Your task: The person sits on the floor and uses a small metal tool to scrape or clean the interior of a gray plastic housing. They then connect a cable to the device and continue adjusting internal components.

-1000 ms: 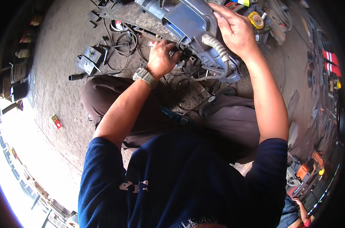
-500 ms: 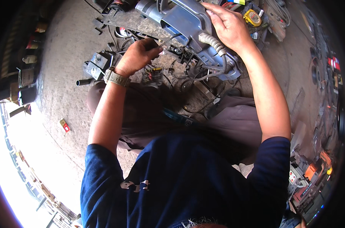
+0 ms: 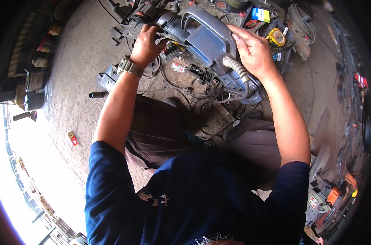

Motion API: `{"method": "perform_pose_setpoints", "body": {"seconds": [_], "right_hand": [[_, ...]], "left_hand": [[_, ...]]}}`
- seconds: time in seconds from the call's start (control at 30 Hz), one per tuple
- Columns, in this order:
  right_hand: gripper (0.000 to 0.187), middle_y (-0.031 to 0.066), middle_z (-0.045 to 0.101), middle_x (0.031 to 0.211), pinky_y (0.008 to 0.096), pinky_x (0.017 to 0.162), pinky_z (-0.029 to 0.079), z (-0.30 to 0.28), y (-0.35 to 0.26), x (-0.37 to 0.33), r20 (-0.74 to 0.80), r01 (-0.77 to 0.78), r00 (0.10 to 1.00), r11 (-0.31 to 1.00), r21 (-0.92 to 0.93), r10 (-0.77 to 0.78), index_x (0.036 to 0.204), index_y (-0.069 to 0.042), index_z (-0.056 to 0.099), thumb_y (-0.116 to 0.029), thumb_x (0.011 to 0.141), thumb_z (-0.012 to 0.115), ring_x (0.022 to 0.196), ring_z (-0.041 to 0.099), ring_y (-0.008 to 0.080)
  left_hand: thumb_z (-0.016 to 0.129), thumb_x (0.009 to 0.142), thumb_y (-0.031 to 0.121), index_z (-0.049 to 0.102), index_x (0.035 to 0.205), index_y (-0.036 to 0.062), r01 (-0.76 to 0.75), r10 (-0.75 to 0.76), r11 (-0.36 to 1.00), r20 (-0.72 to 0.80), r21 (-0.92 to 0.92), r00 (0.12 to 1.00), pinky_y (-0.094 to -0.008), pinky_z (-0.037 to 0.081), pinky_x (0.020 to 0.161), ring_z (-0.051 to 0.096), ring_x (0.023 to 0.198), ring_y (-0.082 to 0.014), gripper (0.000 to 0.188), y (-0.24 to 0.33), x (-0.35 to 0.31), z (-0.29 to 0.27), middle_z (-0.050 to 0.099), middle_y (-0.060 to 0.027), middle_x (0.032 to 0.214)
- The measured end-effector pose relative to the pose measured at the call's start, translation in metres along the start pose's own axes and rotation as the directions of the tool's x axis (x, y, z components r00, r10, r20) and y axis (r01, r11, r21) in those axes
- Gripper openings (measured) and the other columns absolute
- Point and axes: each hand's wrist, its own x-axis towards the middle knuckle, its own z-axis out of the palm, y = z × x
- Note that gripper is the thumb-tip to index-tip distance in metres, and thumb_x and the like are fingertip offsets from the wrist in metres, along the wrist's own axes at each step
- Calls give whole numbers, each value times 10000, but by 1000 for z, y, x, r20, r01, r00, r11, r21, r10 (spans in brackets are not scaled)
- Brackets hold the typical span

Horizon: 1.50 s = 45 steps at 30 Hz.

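Note:
A blue-grey power tool housing with a loop handle and a ribbed cylindrical end lies tilted over scattered parts. My right hand grips its far right side, thumb on top and other fingers extended along the edge. A power cord wrapped in pale tape leaves the housing beside that hand. Left of the cylindrical end is my left hand, its fingers curled and thumb bent in; whatever lies between them is hidden. Under the hands lie loose black parts and thin cables.
At the far right are a yellow tape measure, a blue-and-yellow box and a coiled grey cable. A motor-like part sits at the far left. A dark pipe piece and a small red-and-tan object lie on the floor.
My left hand has moved away from the housing's opening, up towards the cylindrical end; the thin dark strand at its fingertips no longer shows clearly. My right hand stays on the housing. The view has shifted.

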Motion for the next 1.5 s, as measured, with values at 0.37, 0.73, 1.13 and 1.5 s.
{"method": "perform_pose_setpoints", "body": {"seconds": [0.37,0.73,1.13,1.5], "right_hand": [[247,170,776,1210,385,927,617,-2,3,-1,-15,-10,1000,999,40,11,1263,-54,742,-104,1031,674,1119,766,326],[255,171,774,1217,395,945,615,2,5,0,-14,-20,1000,999,26,21,1270,-68,747,-116,1034,663,1125,761,330],[268,185,778,1205,378,942,603,-1,1,0,0,-53,999,998,15,53,1278,-38,747,-158,1060,646,1125,767,325],[255,179,787,1185,368,925,605,-2,3,-1,-25,-64,998,998,-17,64,1268,-44,756,-162,1062,663,1114,777,304]], "left_hand": [[920,812,281,569,1524,191,63,-65,998,174,16,983,-468,591,1018,686,1217,-374,799,9,-10,14,478,-142,1621],[872,852,348,601,1525,248,58,-71,997,273,54,960,-459,565,1077,668,1296,-366,731,-6,-16,-4,479,-86,1659],[734,935,273,779,1227,111,146,-145,989,165,4,976,-467,605,912,760,982,-399,336,-16,-12,0,788,-195,1049],[719,955,187,820,1113,115,104,-104,995,21,12,994,-429,608,895,765,965,-366,200,-12,-11,-27,796,-146,1057]]}}
